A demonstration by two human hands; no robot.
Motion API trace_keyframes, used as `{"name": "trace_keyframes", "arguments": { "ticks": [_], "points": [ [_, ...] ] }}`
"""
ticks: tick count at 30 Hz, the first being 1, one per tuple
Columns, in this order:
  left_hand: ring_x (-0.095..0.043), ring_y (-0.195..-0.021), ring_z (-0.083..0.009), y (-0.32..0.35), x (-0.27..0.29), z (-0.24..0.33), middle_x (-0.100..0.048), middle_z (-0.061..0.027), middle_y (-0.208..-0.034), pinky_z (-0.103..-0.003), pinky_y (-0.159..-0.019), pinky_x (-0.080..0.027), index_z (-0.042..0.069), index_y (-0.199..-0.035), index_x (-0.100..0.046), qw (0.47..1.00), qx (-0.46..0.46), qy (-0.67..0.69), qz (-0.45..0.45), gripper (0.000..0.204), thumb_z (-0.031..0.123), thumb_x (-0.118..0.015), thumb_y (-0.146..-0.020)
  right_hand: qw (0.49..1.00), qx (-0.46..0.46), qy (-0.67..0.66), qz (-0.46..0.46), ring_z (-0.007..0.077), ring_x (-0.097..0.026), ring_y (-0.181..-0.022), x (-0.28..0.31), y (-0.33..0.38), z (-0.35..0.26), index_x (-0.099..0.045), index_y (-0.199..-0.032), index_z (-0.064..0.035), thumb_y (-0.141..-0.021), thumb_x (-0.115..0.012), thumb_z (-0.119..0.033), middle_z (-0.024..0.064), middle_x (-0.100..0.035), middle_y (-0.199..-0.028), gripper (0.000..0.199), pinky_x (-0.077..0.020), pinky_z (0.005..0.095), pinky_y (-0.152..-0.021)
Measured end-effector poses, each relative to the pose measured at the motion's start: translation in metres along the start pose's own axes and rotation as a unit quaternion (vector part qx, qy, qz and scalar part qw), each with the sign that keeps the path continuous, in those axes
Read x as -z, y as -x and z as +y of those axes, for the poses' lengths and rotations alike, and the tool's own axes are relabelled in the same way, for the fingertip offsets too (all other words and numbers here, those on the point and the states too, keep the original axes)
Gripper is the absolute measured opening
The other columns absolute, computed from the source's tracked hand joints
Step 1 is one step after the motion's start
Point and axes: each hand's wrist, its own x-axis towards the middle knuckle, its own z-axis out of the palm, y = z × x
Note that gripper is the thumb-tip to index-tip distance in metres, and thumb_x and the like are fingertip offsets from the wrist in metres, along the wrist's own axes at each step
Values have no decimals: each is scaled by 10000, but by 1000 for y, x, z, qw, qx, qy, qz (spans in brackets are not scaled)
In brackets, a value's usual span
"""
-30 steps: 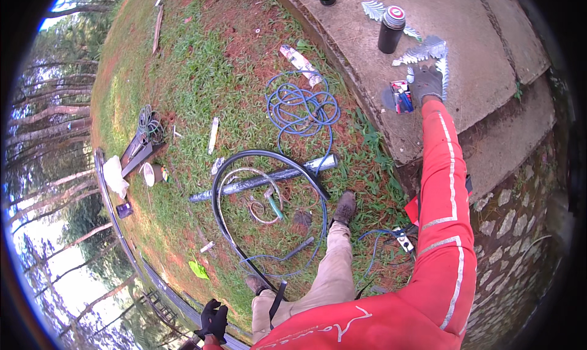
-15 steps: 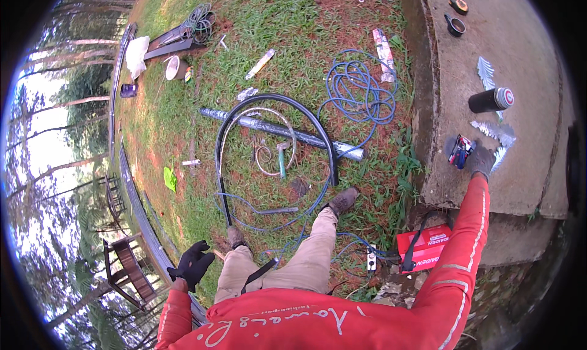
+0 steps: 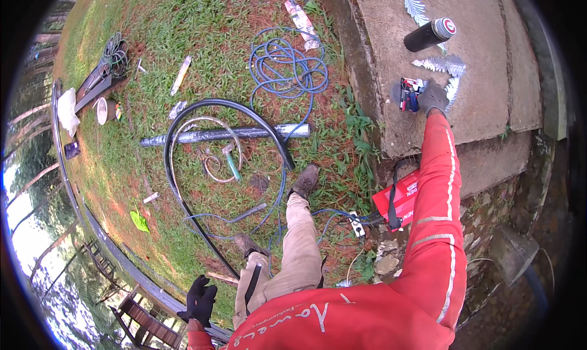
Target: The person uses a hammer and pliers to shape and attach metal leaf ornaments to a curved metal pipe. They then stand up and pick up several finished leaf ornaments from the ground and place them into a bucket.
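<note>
My right hand point(image 3: 433, 97), in a grey glove, reaches onto the concrete slab with its fingers curled at the edge of a small dark pack point(image 3: 411, 94) of red, blue and white pieces. What lies inside those fingers is hidden. Just beyond it are silver leaf-shaped metal pieces point(image 3: 451, 64) and a black flask point(image 3: 428, 35) with a silver top, lying tilted in view. In a black glove, my left hand point(image 3: 200, 300) hangs low at the left, its fingers loosely apart and nothing in them.
On the grass lie a black hose loop point(image 3: 226, 103), a long wrapped tube point(image 3: 244, 133), a hammer point(image 3: 232, 162) with a green handle and a coiled blue hose point(image 3: 287, 68). A red box point(image 3: 400, 202) and a white power strip point(image 3: 356, 224) sit below the slab's edge.
The view has swung right, so the slab and grass items sit farther left. My right hand stays by the pack; my left hand hangs lower, its fingers less spread.
</note>
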Motion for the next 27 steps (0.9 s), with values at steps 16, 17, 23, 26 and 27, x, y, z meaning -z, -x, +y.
{"name": "trace_keyframes", "arguments": {
  "ticks": [16,17,23,26,27],
  "points": [
    [-740,-845,-166,9,-2,5,-781,-69,-1038,-348,-685,-616,20,-1571,-645,1000,-21,8,-14,618,161,-863,-1010,923,-70,-371,80,199,-773,-1005,-16,-10,73,-753,-1344,-78,-916,-946,-215,92,-825,-1052,489,-608,369,-847],
    [-737,-833,-164,11,-3,12,-781,-70,-1020,-342,-679,-614,24,-1567,-647,1000,-17,-9,-12,611,153,-863,-1010,856,-88,-472,191,204,-778,-1003,-23,-16,74,-782,-1299,-58,-915,-946,-207,104,-839,-1064,443,-605,367,-854],
    [-757,-822,-181,0,5,12,-784,-88,-1012,-341,-662,-625,21,-1544,-659,999,-37,11,-23,577,134,-864,-1017,736,-221,-598,229,259,-823,-920,-39,-37,148,-893,-1075,-22,-989,-712,-227,162,-880,-1063,287,-623,417,-823],
    [-768,-826,-196,2,9,17,-790,-100,-1032,-350,-664,-634,-1,-1553,-649,1000,-15,11,-18,594,128,-862,-1014,807,-302,-502,82,339,-846,-1017,-26,-26,150,-909,-1001,-47,-990,-717,-412,221,-881,-1091,412,-623,497,-919],
    [-768,-826,-196,2,8,23,-790,-100,-1032,-350,-664,-634,-1,-1553,-649,1000,-17,6,-17,594,128,-862,-1014,804,-306,-503,82,339,-846,-1017,-20,-19,147,-909,-1001,-47,-990,-717,-412,221,-881,-1091,412,-623,497,-919]
  ]
}}
